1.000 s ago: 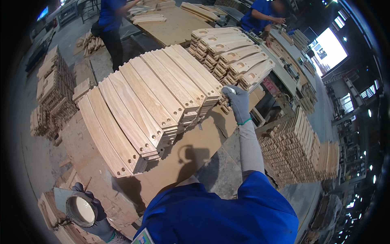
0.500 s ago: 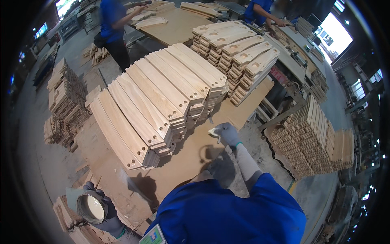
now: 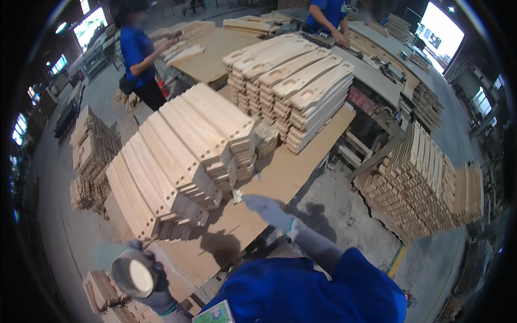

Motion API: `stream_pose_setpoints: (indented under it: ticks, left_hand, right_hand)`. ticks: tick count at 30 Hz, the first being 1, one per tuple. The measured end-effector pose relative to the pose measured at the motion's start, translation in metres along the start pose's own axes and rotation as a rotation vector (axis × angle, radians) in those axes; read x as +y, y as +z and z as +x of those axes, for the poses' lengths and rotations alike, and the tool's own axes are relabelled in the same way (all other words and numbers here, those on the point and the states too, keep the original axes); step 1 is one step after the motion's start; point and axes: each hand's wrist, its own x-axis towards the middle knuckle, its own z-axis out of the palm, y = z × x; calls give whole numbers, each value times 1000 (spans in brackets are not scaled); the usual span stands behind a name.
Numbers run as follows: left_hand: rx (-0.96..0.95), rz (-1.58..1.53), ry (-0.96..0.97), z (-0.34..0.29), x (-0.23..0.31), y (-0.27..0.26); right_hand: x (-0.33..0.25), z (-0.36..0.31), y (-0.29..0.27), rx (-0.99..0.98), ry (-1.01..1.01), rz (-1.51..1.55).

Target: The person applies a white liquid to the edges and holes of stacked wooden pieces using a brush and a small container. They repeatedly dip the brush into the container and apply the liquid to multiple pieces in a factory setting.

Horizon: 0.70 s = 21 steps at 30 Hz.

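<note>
My left hand (image 3: 159,293), in a grey glove, is closed around a round pot (image 3: 121,275) of cream-coloured liquid (image 3: 141,278). A thin stick (image 3: 150,241) and a blurred pale green flat piece (image 3: 105,252) show beside its fingers. My right hand (image 3: 267,210), also gloved, reaches left over the brown work surface, its fingers closed and slightly blurred. At its fingertips is a small crumpled white rag (image 3: 237,196), close to the stack of curved wooden boards (image 3: 175,137). Pairs of round holes line the near ends of these boards.
Another stack of wooden parts with oval cut-outs (image 3: 293,70) stands behind. Stacked boards fill a floor pile at right (image 3: 409,183) and one at left (image 3: 91,156). Two people in blue work at the far tables, a left one (image 3: 137,54) and a right one (image 3: 326,16).
My right hand has moved left, taking the white rag towards the near ends of the boards. The pot in my left hand has shifted slightly right in view. The whole view has turned a little.
</note>
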Motion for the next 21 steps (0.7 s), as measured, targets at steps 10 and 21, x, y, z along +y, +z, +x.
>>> stream_pose_setpoints:
  ticks: [10, 21]
  left_hand:
    - [-495, -70, 309, -15, -18, 325]
    - [-822, -1094, -642, 38, -11, 477]
  right_hand:
    - [-151, -55, -140, 22, -384, 327]
    - [-203, -24, -338, 485, -236, 289]
